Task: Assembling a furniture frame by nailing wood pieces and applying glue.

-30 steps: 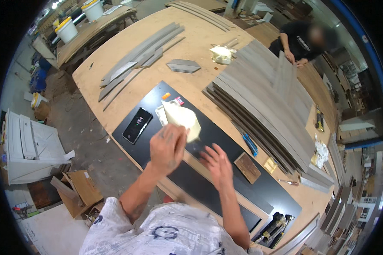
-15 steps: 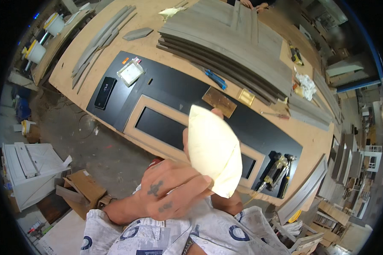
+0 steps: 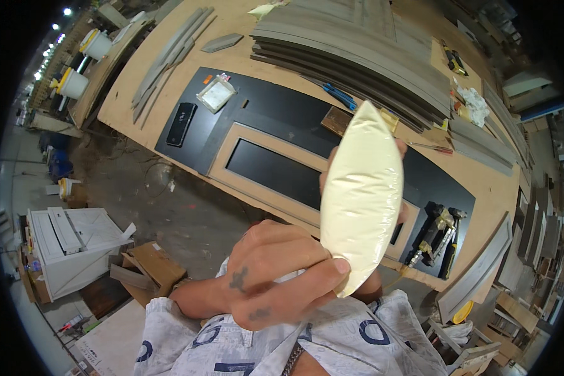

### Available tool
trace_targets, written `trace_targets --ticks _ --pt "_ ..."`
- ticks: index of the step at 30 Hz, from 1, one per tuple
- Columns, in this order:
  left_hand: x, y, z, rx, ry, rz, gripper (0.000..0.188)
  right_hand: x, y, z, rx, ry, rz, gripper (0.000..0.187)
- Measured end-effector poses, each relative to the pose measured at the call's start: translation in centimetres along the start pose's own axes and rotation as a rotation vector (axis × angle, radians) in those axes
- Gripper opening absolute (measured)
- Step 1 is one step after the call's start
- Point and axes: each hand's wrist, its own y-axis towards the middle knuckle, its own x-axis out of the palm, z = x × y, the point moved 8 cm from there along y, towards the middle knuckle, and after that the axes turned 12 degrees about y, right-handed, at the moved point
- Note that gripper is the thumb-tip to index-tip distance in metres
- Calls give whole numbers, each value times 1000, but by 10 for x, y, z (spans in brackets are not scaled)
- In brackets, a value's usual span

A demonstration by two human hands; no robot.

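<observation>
A plump cream-coloured plastic pouch (image 3: 362,194) with pointed ends stands nearly upright in front of me. My left hand (image 3: 285,272) pinches its bottom tip between thumb and fingers. Behind the pouch is my right hand (image 3: 402,148), mostly hidden; a fingertip at its right edge and part of the hand at its left edge show it gripping the pouch from the back. Beyond lies a dark panel (image 3: 276,116) on the workbench, with a light wooden frame (image 3: 222,153) on it.
A stack of grey boards (image 3: 351,59) fills the bench's far side, blue-handled pliers (image 3: 339,96) beside it. A phone (image 3: 181,124) and a square plastic tub (image 3: 216,94) lie left on the panel; a pneumatic tool (image 3: 442,235) lies right. Cardboard boxes (image 3: 150,269) stand on the floor, lower left.
The pouch has risen, shifted right and turned more upright, its broad creased side now facing me. Both hands moved with it, still holding it. The whole view has shifted slightly.
</observation>
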Motion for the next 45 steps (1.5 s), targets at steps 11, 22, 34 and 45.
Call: trace_targets --ticks 11,22,34,45 --pt "-35 26 -36 -73 -61 -81 38 30 2 -6 -314 -371 139 97" --pt "-45 44 -32 -34 120 -97 16 36 0 -7 -388 -502 123 103" --pt "6 23 -55 -10 198 -634 32 -60 -84 65 422 -142 334 127" --pt "-3 32 -41 107 343 -553 27 -58 -86 70 386 -73 379 112"
